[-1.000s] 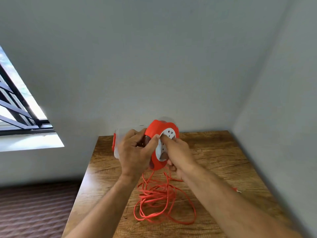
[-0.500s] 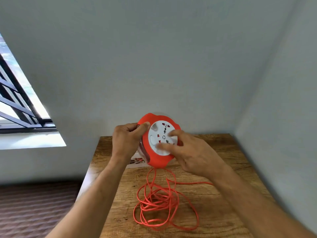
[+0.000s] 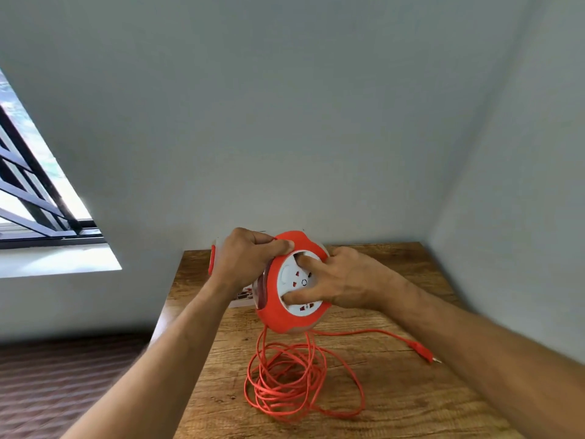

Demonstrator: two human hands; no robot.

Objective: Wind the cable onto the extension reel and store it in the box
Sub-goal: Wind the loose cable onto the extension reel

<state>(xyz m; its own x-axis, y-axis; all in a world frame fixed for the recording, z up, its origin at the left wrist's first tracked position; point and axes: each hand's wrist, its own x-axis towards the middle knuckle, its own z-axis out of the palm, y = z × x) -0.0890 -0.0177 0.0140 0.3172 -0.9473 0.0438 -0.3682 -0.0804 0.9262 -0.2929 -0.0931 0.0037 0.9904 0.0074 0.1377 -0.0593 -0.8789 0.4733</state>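
On the wooden table (image 3: 395, 403) lies a loose heap of orange cable (image 3: 294, 384), directly below the extension reel (image 3: 285, 286), which is held up above it; the plug end (image 3: 422, 350) rests right of the reel. The left hand (image 3: 243, 264) clamps the reel's orange rim while the right hand (image 3: 345, 280) presses spread fingertips into the white socket face. Winding seems barely begun; next the right hand must likely turn that face, drawing cable up without snags.
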